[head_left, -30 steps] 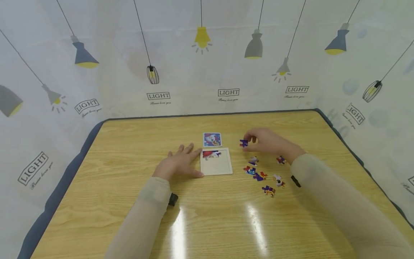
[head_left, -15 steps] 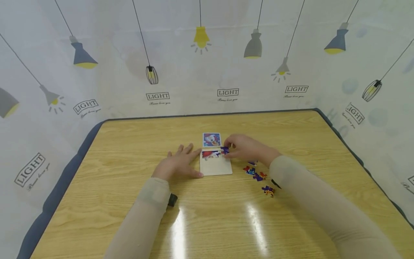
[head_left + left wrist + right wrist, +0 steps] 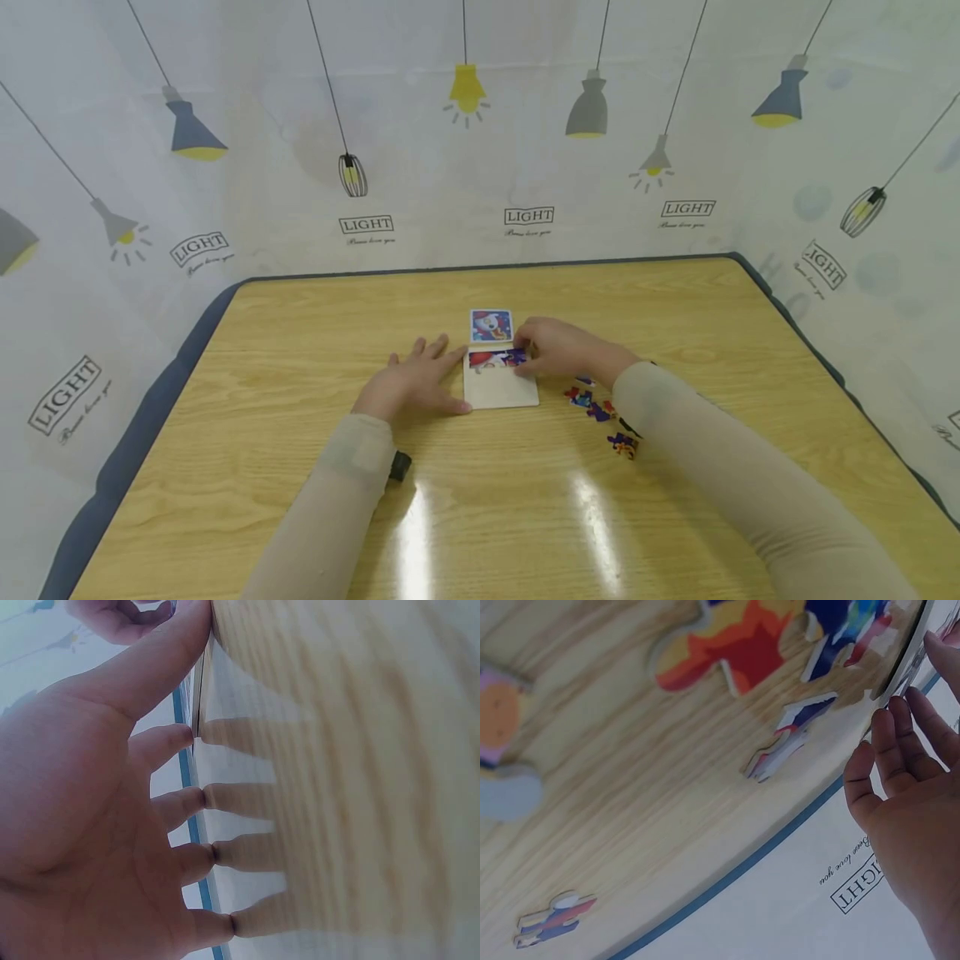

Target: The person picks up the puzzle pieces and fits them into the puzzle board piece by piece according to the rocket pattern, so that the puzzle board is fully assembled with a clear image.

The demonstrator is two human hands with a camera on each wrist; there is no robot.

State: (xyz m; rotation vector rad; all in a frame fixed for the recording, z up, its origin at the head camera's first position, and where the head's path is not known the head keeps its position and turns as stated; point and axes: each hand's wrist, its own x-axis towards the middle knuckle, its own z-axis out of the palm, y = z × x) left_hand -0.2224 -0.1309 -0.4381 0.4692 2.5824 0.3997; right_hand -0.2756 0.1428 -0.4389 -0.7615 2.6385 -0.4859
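Note:
A square cream puzzle tray (image 3: 498, 392) lies mid-table, with fitted pieces along its top row forming part of a red, white and purple picture. My left hand (image 3: 412, 379) rests flat on the table with spread fingers; its thumb and index fingertip touch the tray's left side. At the tray's upper right, my right hand (image 3: 566, 348) pinches a purple jigsaw puzzle piece (image 3: 516, 358) between thumb and bent fingers, level with the row. In the right wrist view, the fingertips are right at the tray's edge, and the piece is mostly hidden.
Behind the tray lies a small picture card (image 3: 491, 325) showing a white cartoon animal. Several loose puzzle pieces (image 3: 731, 645) lie to the right, some hidden under my right forearm in the head view. A lamp-printed curtain (image 3: 442, 225) encloses the table's far side.
My right hand has carried the purple puzzle piece left from beside the tray and down into its upper right corner. The left hand has stayed at the tray's left side.

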